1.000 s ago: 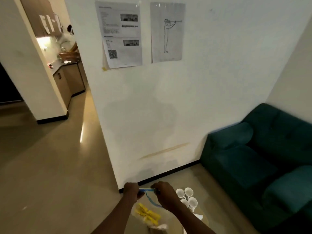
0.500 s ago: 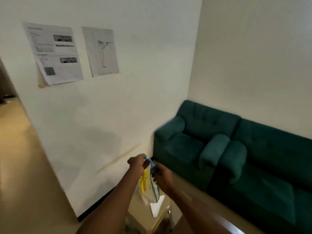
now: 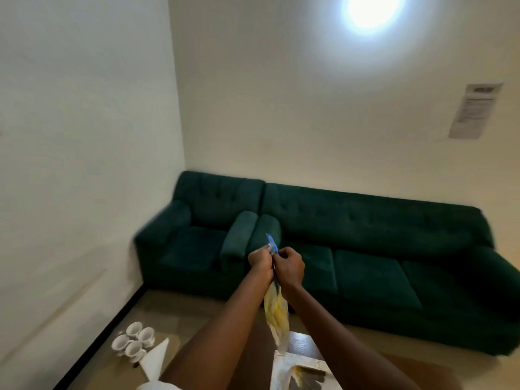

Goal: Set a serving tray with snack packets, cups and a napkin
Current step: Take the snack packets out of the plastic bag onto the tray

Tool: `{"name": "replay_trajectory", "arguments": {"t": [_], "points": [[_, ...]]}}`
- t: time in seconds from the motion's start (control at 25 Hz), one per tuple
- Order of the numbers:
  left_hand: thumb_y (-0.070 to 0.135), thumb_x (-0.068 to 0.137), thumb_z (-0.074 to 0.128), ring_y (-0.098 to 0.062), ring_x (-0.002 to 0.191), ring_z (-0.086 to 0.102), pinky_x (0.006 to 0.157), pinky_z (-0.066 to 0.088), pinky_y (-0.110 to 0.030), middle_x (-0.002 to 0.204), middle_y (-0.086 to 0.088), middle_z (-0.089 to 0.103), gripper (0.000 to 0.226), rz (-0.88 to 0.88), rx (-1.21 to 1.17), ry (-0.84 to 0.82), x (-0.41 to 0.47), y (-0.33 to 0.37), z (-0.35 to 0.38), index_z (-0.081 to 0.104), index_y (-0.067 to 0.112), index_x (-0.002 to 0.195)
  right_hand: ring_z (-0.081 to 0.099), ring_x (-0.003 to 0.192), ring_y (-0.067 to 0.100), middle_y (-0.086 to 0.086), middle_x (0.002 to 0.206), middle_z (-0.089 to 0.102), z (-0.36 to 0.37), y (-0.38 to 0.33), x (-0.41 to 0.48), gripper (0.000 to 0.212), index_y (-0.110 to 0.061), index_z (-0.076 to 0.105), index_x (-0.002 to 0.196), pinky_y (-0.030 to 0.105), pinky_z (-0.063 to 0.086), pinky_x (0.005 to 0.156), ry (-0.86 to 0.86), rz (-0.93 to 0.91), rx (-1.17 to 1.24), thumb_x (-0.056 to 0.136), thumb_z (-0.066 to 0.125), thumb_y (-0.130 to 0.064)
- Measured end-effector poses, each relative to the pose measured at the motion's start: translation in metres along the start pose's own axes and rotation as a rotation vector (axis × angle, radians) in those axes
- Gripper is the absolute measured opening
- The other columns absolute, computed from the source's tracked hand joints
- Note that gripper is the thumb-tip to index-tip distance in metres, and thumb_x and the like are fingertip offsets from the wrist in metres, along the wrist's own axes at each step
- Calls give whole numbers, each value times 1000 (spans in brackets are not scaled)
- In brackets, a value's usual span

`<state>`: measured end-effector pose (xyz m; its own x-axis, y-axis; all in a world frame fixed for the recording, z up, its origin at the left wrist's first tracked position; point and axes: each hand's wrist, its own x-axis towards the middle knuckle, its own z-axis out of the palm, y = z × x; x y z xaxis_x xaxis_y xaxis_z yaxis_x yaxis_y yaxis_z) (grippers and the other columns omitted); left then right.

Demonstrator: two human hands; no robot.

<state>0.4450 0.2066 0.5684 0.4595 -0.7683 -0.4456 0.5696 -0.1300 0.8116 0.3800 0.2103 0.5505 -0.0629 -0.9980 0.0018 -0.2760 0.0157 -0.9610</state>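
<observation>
I am pinching the blue zip edge (image 3: 272, 244) of the clear bag (image 3: 282, 334) of snack packets (image 3: 277, 311) with my left hand (image 3: 260, 260) and right hand (image 3: 289, 267), up in front of the sofa (image 3: 365, 232), and I am judging it light, limp and slippery, best gripped along that stiffer seal.

Clear glossy plastic bag (image 3: 277, 313), matt green tufted cloth sofa (image 3: 365, 235), smooth white glazed cups (image 3: 133, 337), paper napkin (image 3: 154, 358)
</observation>
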Motion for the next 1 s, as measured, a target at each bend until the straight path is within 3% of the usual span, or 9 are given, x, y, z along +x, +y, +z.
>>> {"name": "replay_trajectory", "arguments": {"t": [0.16, 0.24, 0.32, 0.4, 0.6, 0.8, 1.0], "points": [[31, 98, 65, -28, 86, 72, 79, 58, -37, 89, -13, 72, 31, 65, 388, -38, -13, -54, 100, 73, 2, 94, 71, 83, 31, 15, 86, 73, -97, 27, 55, 16, -3, 70, 88, 49, 59, 75, 90, 28, 10, 94, 66, -18], [41, 99, 62, -24, 80, 70, 69, 54, -33, 84, -9, 72, 39, 127, 492, -112, -17, -78, 142, 75, 5, 91, 72, 84, 31, 13, 85, 74, -141, 40, 80, 17, -5, 71, 88, 51, 60, 76, 114, 19, -3, 96, 64, -19], [46, 98, 62, -15, 62, 61, 56, 44, -27, 66, -1, 64, 43, 213, 587, -153, -20, -98, 176, 68, 13, 70, 73, 83, 31, 13, 84, 74, -177, 52, 104, 20, -5, 72, 89, 51, 60, 75, 131, -6, -15, 98, 63, -20], [43, 98, 62, -13, 56, 55, 54, 40, -27, 61, 1, 59, 45, 267, 680, -143, -22, -108, 199, 61, 16, 62, 74, 85, 30, 13, 87, 75, -199, 60, 123, 18, -4, 75, 93, 51, 62, 77, 133, -8, -14, 100, 62, -16], [24, 104, 55, -29, 80, 68, 67, 45, -35, 84, -15, 72, 36, 363, 959, -122, -7, -108, 216, 76, 0, 85, 76, 89, 27, 13, 91, 78, -218, 69, 147, 12, -2, 79, 96, 47, 64, 82, 68, 25, -11, 95, 70, -11], [23, 99, 65, -22, 66, 54, 63, 40, -32, 70, -12, 58, 34, 450, 1108, -65, 16, -80, 199, 64, 6, 69, 76, 92, 29, 14, 94, 78, -239, 64, 164, 13, -2, 80, 96, 46, 64, 85, 145, 92, -36, 90, 75, -12], [20, 98, 67, -25, 62, 59, 61, 47, -34, 66, -11, 56, 43, 482, 1131, -12, 26, -54, 179, 54, 10, 59, 76, 95, 32, 16, 98, 77, -256, 60, 174, 16, -2, 80, 102, 53, 63, 87, 189, 140, -54, 91, 73, -11]]}}
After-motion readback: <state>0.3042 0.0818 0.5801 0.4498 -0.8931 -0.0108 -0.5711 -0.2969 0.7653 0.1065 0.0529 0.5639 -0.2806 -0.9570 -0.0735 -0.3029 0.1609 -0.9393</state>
